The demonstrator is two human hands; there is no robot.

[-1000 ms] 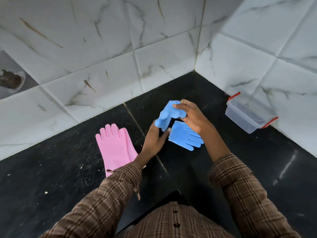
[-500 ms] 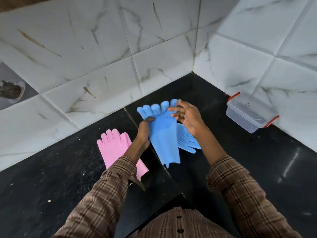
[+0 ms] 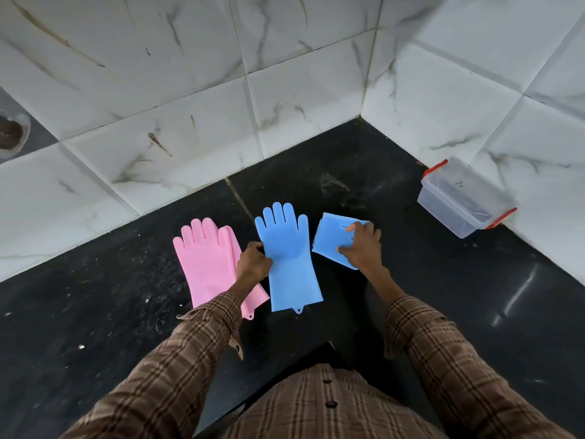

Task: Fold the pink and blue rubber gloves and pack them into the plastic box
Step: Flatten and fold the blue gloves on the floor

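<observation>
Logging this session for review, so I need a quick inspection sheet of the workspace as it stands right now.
Surface: black counter, dusty, pale specks on its left part.
Job's things: pink gloves stacked flat; flat blue glove spread out, fingers toward the wall; folded blue glove; plastic box by the right wall, lid on, red clips.
Clutter: nothing seen.
Hands: left hand pinches the flat blue glove's edge; right hand presses on the folded blue glove.
Cables: nothing seen.
Surroundings: white marbled wall tiles meeting in a corner.
</observation>
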